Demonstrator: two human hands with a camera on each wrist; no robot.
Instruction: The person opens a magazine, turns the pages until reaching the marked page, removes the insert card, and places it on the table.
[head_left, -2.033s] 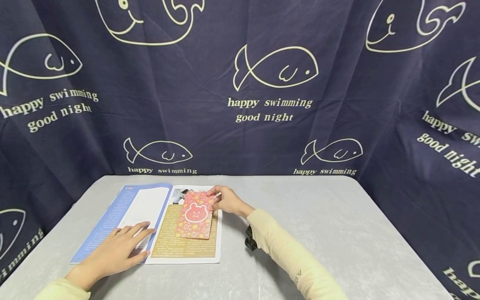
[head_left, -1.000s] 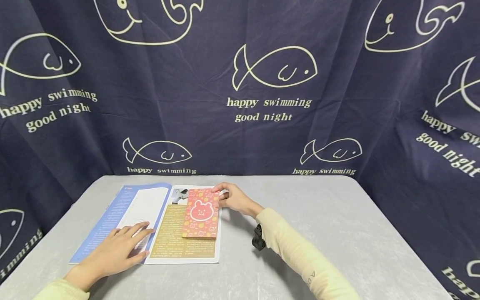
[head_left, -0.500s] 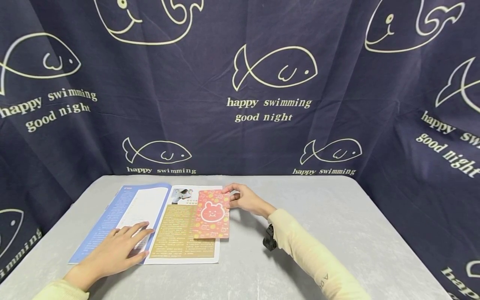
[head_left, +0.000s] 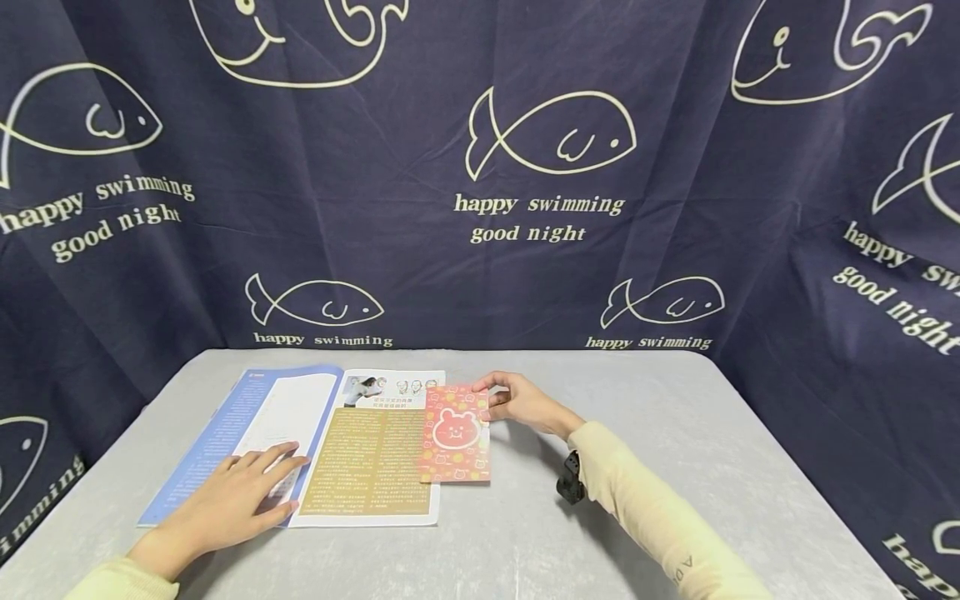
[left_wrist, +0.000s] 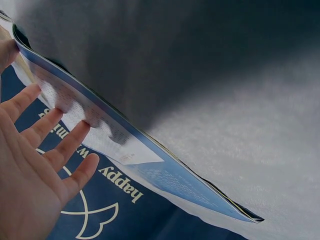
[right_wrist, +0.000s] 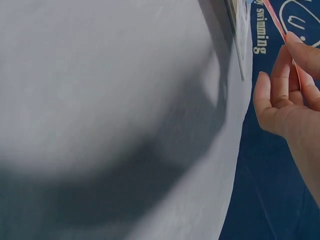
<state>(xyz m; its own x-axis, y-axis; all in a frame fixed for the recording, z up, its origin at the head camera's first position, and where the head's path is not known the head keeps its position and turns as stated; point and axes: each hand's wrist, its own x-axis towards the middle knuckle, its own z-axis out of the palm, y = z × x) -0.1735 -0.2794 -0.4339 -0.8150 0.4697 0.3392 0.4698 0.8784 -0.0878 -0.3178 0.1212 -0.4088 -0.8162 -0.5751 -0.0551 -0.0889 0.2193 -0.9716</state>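
An open magazine [head_left: 375, 450] lies on the left half of the table, with a blue left page and a brown text block on the right one. My left hand [head_left: 232, 500] rests on its left page near the fold, fingers spread; the left wrist view shows these fingertips [left_wrist: 85, 124] against the paper. My right hand [head_left: 521, 404] pinches the upper right edge of a thin pink card [head_left: 453, 442] with a bear face. Its left strip overlaps the magazine's right margin and the rest extends past it. In the right wrist view the card [right_wrist: 275, 19] appears edge-on between thumb and fingers.
The grey table [head_left: 637, 500] extends around the magazine and to the right. A dark blue curtain [head_left: 420, 250] with fish drawings and lettering hangs behind it and on both sides. A black device [head_left: 570, 479] sits on the right wrist.
My right hand has carried the pink card rightward from the middle of the right page to past its outer edge, uncovering the page's pictures and text. The left hand has stayed in place.
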